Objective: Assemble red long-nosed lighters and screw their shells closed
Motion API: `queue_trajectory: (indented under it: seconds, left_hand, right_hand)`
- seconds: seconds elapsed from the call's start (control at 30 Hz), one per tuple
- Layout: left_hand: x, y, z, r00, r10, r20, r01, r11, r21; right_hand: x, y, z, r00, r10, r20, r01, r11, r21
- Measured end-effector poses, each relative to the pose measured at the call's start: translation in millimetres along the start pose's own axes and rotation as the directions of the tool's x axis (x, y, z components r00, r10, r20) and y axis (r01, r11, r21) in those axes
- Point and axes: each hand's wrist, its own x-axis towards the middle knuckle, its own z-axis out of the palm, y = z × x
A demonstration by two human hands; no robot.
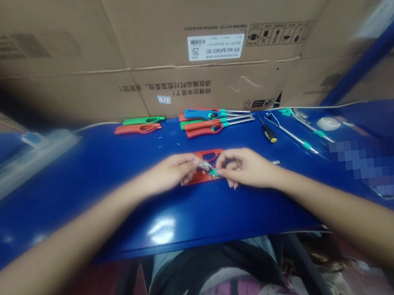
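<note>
Both of my hands meet at the middle of the blue table (115, 175) over a red lighter shell (206, 165) lying flat. My left hand (168, 173) pinches the shell's left side and a small metal and green part (210, 169) on it. From the right, my right hand (244, 167) closes its fingers on the same small part. The fingertips hide most of that part.
A pile of assembled long lighters (215, 119) in red, blue and green lies further back. A green shell (143, 120) and a red shell (137, 129) lie to the left. A black-handled screwdriver (268, 130) and metal rods (298, 139) lie right. Cardboard boxes (187, 50) stand behind.
</note>
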Motion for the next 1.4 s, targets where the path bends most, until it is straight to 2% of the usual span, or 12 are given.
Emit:
queue_trajectory:
  seconds: [0.13,0.33,0.6,0.8,0.97,1.07,1.27,1.4]
  left_hand:
    - [1.6,-2.6,2.9,1.0,-0.009,0.004,0.009,0.999,-0.035]
    - [0.7,0.6,5.0,1.0,0.0,0.018,0.0,1.0,0.023]
    - [-0.2,-0.5,3.7,1.0,0.002,0.028,-0.003,0.999,0.049]
    - [1.0,-2.4,4.8,0.999,-0.011,0.031,0.012,1.0,-0.014]
    - [1.1,-2.0,4.7,0.999,0.024,0.048,-0.023,1.0,-0.018]
    - [1.0,-1.8,4.3,0.998,0.023,0.057,-0.023,1.0,-0.013]
    - [0.8,-4.2,4.4,0.998,0.012,0.06,-0.011,1.0,-0.007]
    - [-0.2,-3.8,4.7,0.997,0.018,0.071,-0.019,1.0,0.018]
  right_hand:
    - [2.6,1.8,-0.5,0.999,-0.011,0.033,0.009,0.998,0.062]
    - [2.4,1.7,-4.3,0.993,-0.069,0.098,0.07,0.998,-0.004]
    - [4.0,4.8,-2.7,0.997,-0.051,0.061,0.049,0.998,0.029]
    - [5.0,6.0,-3.0,0.997,-0.07,0.043,0.065,0.992,0.111]
    - [6.5,8.7,-3.3,1.0,-0.024,0.012,0.023,0.991,0.135]
    - [6.9,7.6,-3.3,1.0,-0.006,-0.001,0.006,0.992,0.126]
    - [4.9,0.5,-3.0,0.997,-0.06,0.043,0.058,0.997,0.053]
    - [6.1,1.6,-3.7,0.997,-0.059,0.04,0.056,0.996,0.07]
